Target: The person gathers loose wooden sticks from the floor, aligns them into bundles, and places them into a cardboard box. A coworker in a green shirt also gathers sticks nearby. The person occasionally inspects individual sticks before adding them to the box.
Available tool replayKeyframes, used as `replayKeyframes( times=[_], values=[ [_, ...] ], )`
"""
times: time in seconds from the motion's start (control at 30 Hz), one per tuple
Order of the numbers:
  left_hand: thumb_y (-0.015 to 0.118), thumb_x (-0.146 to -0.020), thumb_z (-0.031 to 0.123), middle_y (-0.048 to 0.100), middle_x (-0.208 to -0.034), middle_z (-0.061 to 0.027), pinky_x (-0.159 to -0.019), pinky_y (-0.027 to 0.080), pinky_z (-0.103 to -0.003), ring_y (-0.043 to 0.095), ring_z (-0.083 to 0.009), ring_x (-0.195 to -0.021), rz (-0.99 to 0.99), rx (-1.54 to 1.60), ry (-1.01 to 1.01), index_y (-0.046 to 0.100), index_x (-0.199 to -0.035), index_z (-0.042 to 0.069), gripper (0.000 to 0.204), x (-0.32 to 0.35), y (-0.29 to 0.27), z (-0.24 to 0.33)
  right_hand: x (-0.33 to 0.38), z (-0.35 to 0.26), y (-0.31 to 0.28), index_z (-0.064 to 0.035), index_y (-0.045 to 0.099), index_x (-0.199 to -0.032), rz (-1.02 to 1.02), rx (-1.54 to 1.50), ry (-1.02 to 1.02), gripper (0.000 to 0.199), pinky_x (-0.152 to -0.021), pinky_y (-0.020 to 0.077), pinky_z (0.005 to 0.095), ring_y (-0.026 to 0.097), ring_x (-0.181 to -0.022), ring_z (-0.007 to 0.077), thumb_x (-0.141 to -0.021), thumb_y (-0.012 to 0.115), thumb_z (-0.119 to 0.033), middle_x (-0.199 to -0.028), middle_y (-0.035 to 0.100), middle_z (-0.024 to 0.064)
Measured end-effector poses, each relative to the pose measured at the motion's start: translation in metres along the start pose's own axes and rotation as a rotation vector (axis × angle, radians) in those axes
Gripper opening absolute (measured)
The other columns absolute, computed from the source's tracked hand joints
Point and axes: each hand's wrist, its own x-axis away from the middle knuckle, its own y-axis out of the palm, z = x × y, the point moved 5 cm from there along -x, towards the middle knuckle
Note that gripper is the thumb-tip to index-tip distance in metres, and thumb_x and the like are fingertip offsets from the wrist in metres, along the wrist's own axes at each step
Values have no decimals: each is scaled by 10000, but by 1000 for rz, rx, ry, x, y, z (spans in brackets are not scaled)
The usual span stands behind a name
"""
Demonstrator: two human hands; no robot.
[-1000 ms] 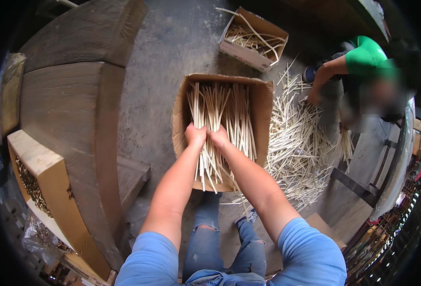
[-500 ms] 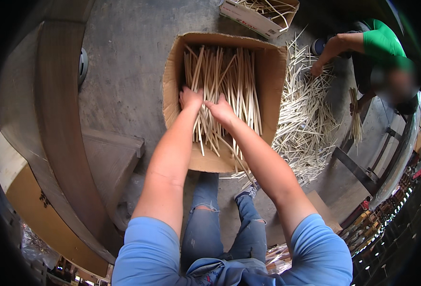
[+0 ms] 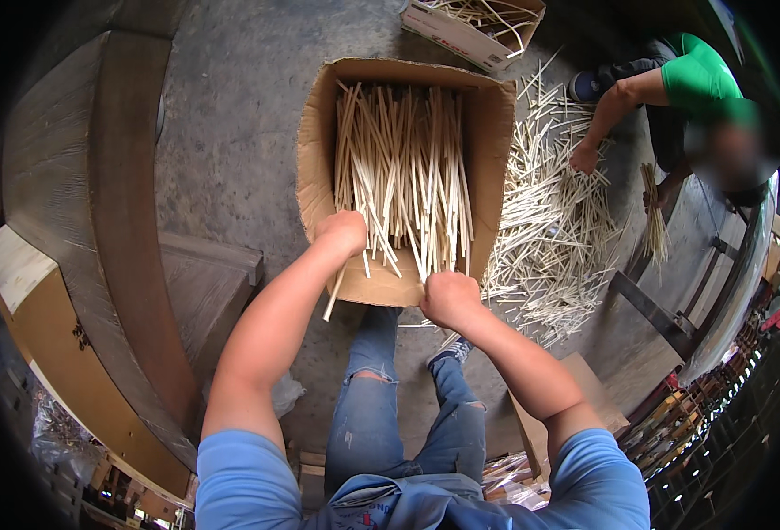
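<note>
In front of me stands an open cardboard box with many thin pale wooden sticks lying lengthwise in it. My left hand is closed in a fist over the box's left side. A single stick pokes out below that wrist and crosses the near edge; what the fist grips is hidden. At the near right corner, my right hand is closed around the box's rim, with stick ends right beside its fingers.
Loose sticks spread over the floor right of the box. A co-worker in green bends there, holding a stick bundle. Beyond my box sits a smaller carton of sticks. Brown wrapped panels stand at left.
Both hands have drawn back from among the sticks toward me and moved apart, the right to the near rim. Some sticks have shifted, and the co-worker's reaching hand is slightly lower.
</note>
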Motion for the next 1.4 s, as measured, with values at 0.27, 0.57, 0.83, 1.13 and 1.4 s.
replayKeyframes(
  times=[0.27,0.57,0.83,1.13,1.4],
  values=[
    [652,-793,53,690,-1105,-163,-819,542,-388,671,-312,-1021,-25,-114,57,721,-1028,26,247,2,-13,21,-42,2,-27,30,628,-949,-56,-768,18,230,-627,557,383,682,-645,253,-884,565,-181,-725,676,166],
    [562,-875,47,661,-724,-137,-460,482,-265,623,-177,-583,-215,1222,-128,632,-917,-22,107,-81,-8,-18,-166,-8,-46,61,376,-1362,158,-1867,-279,462,-752,574,338,655,-875,241,-977,511,-155,-1121,639,197],
    [481,-843,-92,658,-1126,-129,-731,557,-352,684,-277,-883,410,1129,233,653,-1081,18,313,-59,5,0,-200,-4,-34,-4,-177,-1489,-61,-1628,-214,985,-784,540,379,626,-933,226,-939,607,-232,-1100,647,157],
    [661,-773,42,612,-1043,-124,-866,493,-405,594,-318,-1011,583,187,636,707,-1009,100,247,-11,35,42,-119,25,-60,-48,-129,-1515,-45,-1415,-387,901,-660,539,265,622,-731,154,-972,579,-179,-903,653,133],
    [523,-980,173,668,-717,-89,-504,494,-297,622,-120,-582,834,951,128,662,-883,-21,258,-59,18,-1,37,149,-34,-27,404,-1399,618,-1781,-391,465,-802,540,313,650,-978,202,-967,538,-136,-1103,642,136]
  ],
)
